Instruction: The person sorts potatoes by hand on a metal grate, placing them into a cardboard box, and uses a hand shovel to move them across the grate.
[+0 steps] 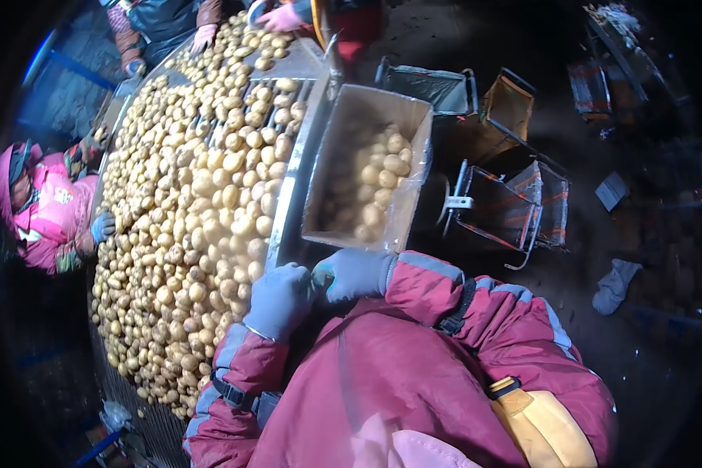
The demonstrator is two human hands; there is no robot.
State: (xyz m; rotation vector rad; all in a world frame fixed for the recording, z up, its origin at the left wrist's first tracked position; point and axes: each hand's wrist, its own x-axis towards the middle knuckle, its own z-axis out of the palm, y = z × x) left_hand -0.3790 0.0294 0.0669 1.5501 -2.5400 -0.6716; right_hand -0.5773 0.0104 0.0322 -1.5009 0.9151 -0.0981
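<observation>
My left hand (281, 300), in a grey-blue work glove, is closed in a fist at the near end of the table's metal edge, right beside the potatoes. Against it rests my right hand (352, 274), gloved alike with a green patch, its fingers curled in towards the left one. What either hand holds, if anything, is hidden. Potatoes (203, 183) cover the sorting table on my left. Just beyond my right hand stands a cardboard box (317, 204) with a plastic liner, partly filled with potatoes (382, 171).
Gloved co-workers stand along the far and left sides: one in pink (58, 195), others at the top. To the right are metal-framed carriers (511, 207), a green-lined carrier (433, 90), a brown one (508, 108) and a pale cloth (616, 286) on the dark floor.
</observation>
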